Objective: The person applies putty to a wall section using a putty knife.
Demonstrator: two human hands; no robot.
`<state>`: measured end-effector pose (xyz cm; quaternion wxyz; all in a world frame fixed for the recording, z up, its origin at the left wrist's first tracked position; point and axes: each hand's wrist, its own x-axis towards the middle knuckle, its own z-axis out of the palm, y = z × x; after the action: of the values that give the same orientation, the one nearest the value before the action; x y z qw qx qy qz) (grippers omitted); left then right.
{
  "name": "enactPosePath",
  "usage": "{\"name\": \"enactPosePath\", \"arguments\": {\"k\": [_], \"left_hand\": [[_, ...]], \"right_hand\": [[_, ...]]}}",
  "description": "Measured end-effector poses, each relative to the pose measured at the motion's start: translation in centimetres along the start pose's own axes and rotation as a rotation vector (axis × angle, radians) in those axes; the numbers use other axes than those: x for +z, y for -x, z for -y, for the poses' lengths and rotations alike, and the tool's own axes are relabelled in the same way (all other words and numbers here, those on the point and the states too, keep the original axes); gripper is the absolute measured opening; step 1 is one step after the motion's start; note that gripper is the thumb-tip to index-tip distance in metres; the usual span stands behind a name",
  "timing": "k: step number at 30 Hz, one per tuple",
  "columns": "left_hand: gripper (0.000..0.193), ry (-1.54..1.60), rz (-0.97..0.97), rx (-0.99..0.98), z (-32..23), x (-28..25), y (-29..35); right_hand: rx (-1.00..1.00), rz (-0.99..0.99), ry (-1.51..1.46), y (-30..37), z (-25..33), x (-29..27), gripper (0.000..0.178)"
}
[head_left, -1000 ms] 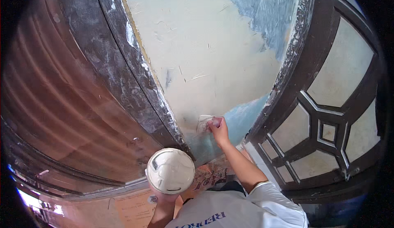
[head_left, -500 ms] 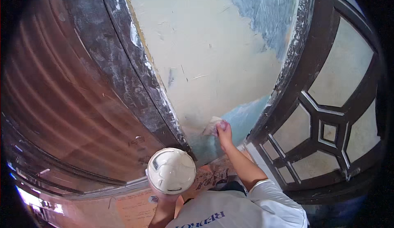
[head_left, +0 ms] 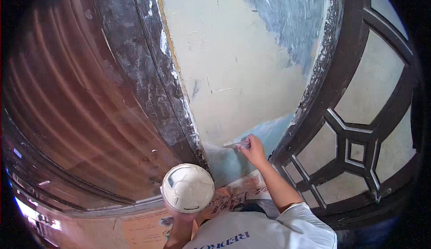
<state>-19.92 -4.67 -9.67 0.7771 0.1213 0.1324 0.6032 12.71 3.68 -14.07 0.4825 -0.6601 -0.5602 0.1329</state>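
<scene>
My left hand (head_left: pixel 180 214) supports a round tub (head_left: pixel 188 187) from below, filled with creamy off-white putty. Closed round the handle of a putty knife (head_left: pixel 234 144), my right hand (head_left: pixel 254 150) is at the lower part of the wall panel (head_left: pixel 224 56). The blade points left, seen nearly edge-on against the surface; whether it touches cannot be told. Off-white filler covers most of the panel. Light blue shows along its bottom around the knife, and a streaky grey-blue patch (head_left: pixel 294 20) lies at the upper right.
A dark, white-smeared frame post (head_left: pixel 150 65) edges the panel on the left, beside a brown glossy door or pane (head_left: pixel 76 105). To the right stands a dark lattice (head_left: pixel 336 101) with pale panes. Printed orange sheeting (head_left: pixel 143 229) covers the floor below.
My right hand has shifted slightly right, and the knife blade has turned from face-on to nearly edge-on. The tub stays almost in place. The wall appears shifted to the right and down.
</scene>
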Motion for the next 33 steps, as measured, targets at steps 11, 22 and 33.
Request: {"name": "enactPosePath", "arguments": {"k": [11,22,33], "left_hand": [[0.073,-0.126,0.079,0.075,0.5,-0.1,1.0],[0.072,-0.372,0.164,0.297,0.1,-2.9,2.3],[0.068,-0.164,0.049,0.216,0.2,-1.2,2.7]], "right_hand": [[-0.546,-0.057,0.465,-7.8,10.1,-6.6,0.022],[-0.595,0.014,0.443,-8.7,18.0,-9.3,0.026],[-0.236,-0.441,-0.075,-11.5,14.3,-12.9,0.027]]}}
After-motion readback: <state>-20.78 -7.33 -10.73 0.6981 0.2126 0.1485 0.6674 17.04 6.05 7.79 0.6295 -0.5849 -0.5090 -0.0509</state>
